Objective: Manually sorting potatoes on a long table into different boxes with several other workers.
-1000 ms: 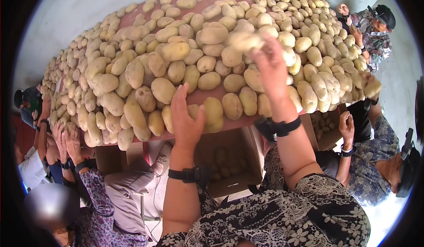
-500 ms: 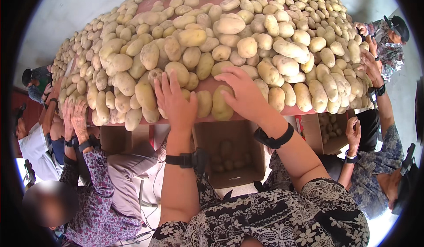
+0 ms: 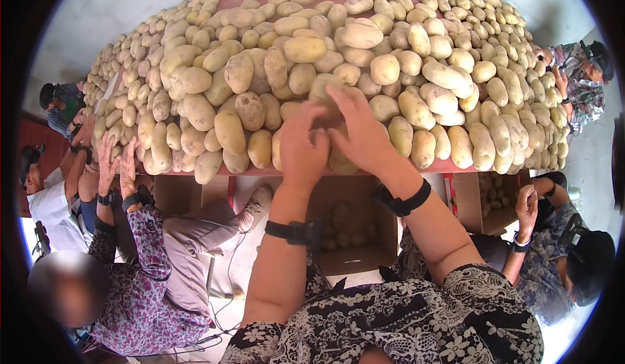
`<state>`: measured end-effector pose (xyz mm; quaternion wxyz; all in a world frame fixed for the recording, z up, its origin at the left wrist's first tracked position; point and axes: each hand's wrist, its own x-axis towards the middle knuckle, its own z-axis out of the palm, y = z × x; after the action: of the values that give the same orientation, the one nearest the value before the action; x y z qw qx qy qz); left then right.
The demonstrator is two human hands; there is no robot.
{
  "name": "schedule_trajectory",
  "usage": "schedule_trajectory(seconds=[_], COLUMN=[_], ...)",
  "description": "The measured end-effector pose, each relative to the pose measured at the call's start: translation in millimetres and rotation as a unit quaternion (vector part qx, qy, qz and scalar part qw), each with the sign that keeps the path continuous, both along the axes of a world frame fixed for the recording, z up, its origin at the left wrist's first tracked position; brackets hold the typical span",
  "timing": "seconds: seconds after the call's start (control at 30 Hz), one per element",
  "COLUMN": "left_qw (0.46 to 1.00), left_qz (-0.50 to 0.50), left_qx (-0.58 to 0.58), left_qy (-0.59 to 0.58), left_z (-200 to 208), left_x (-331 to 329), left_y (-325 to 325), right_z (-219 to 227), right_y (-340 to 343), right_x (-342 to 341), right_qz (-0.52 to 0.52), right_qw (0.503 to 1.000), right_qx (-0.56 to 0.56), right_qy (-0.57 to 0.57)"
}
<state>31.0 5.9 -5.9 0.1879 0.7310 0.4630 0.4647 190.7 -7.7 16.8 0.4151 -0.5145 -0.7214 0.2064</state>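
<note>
A deep heap of tan potatoes [image 3: 305, 49] covers the reddish table. My left hand [image 3: 305, 146] is over the table's near edge, fingers curved towards my right hand, thumb apart. Beside it my right hand [image 3: 361, 133] has its fingers stretched forward and apart. A blurred potato [image 3: 325, 87] lies just at my right fingertips; I cannot tell whether they grip it. Below my right palm, another potato [image 3: 341, 162] is partly covered by the hand. The space between my hands is shadowed and smeared. Black bands circle both my wrists.
Under the table edge, an open cardboard box [image 3: 351, 234] holds several potatoes. Another box [image 3: 485, 201] with potatoes stands to the right. Co-workers sit on both sides, with one's hands [image 3: 117, 165] near the left edge of the heap. Cables [image 3: 224, 299] cross the floor at left.
My left hand has moved right, from lying spread over potatoes to a curved pose beside my right hand. My view has shifted slightly, and the potato at my right fingertips is now blurred.
</note>
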Motion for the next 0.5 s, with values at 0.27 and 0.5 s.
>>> schedule_trajectory(seconds=[0.27, 0.5], left_qw=[0.994, 0.998], left_qz=[0.064, 0.001], left_qx=[0.086, -0.026], left_qy=[0.024, -0.059], left_z=[13.6, 14.8], left_x=[14.3, -20.0], left_y=[-5.8, -10.0], right_z=[-3.3, 66.5], right_y=[6.1, -14.2], right_x=[18.4, 27.7], right_qz=[-0.061, -0.062], right_qw=[0.995, 0.99], right_qx=[0.029, 0.125], right_qy=[-0.079, -0.029])
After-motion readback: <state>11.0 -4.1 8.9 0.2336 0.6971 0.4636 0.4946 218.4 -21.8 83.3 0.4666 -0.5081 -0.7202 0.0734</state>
